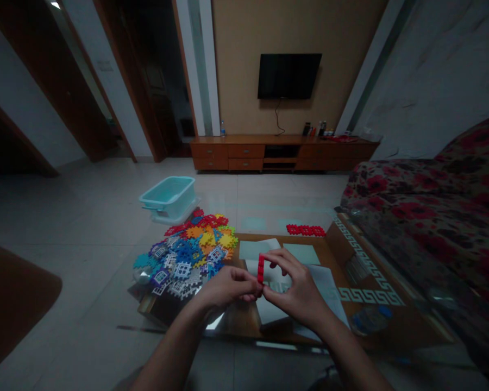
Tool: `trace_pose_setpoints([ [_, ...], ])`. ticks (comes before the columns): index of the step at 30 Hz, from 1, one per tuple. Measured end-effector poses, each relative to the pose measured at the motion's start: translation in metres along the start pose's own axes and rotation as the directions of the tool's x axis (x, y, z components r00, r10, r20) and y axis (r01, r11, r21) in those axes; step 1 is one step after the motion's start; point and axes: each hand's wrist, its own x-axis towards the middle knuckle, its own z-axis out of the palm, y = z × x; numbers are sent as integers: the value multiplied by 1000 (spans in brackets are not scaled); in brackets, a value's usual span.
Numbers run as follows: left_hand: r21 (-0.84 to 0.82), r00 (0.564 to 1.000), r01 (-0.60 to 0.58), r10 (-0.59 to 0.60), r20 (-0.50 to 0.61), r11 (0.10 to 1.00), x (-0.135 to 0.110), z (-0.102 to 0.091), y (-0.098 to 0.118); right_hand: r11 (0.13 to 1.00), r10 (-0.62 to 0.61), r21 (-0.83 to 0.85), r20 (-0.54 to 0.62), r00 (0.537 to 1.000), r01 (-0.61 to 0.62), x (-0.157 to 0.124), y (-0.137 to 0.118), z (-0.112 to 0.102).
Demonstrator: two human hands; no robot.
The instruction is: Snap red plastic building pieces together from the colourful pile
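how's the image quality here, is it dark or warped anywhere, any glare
Head view: dim overall, with dark corners and doorways; wide-angle warp bends the walls and door frames outward; the glass table shows faint reflections and a bright glint below the left hand; the red piece held by both hands, the right hand too, stays readable, while the pile of coloured tiles looks slightly soft.

Both forearms bare, entering from bottom edge, converging toward centre. Left forearm runs up and right from lower middle; left hand (227, 288) held palm-down, knuckles up, fingers curled inward, fingertips pinched toward right. Right forearm runs up and left from lower right; right hand (296, 290) back toward camera, wrist slightly bent, thumb and index finger arched upward in pinch, other fingers curled beneath. Fingertips of both hands meet at centre, hands touching or just beside each other.
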Motion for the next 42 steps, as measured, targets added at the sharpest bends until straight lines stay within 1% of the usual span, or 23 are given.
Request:
trace_pose_setpoints([
  [7, 12, 1000, -25, 25, -1, 1000, 1, 1, -1, 1000, -3, 1, -6, 1000, 3, 1, -1, 0],
  [13, 27, 1000, -26, 26, -6, 999, 2, -1, -2, 1000, 1, -7, 0, 1000, -1, 0, -2, 0],
  [18, 9, 1000, -21, 21, -8, 1000, 3, -3, -4, 1000, 11, -27, -13, 1000, -11, 0, -2, 0],
  [31, 14, 1000, -9, 9, 12, 1000, -1, 1, 0, 998, -40, -39, -32, 999, 39, 0, -3, 2],
  [42, 26, 1000, -15, 15, 3, 1000, 1, -1, -3, 999, -20, -45, -20, 1000, 19, -1, 0, 2],
])
